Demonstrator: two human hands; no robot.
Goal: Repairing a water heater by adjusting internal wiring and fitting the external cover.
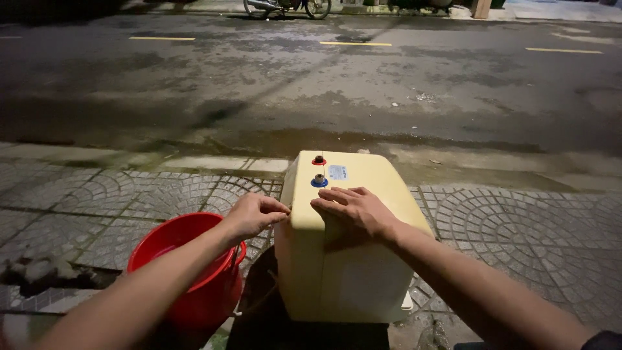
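Red bucket point(194, 272) sits beside cream tank point(343, 259), left hand point(254, 214) at its edge.

A pavement point(518, 227) of grey cobbles laid in fan patterns carries a red bucket point(194, 272) just beside a cream-yellow tank point(343, 272).

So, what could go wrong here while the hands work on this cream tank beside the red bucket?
The cream tank stands on end, steadied only by the right hand lying flat on top, so it might tip. The left hand pinches something small at the tank's edge, which could slip and drop. The red bucket stands close beside the tank, so a tipping tank could knock it over.
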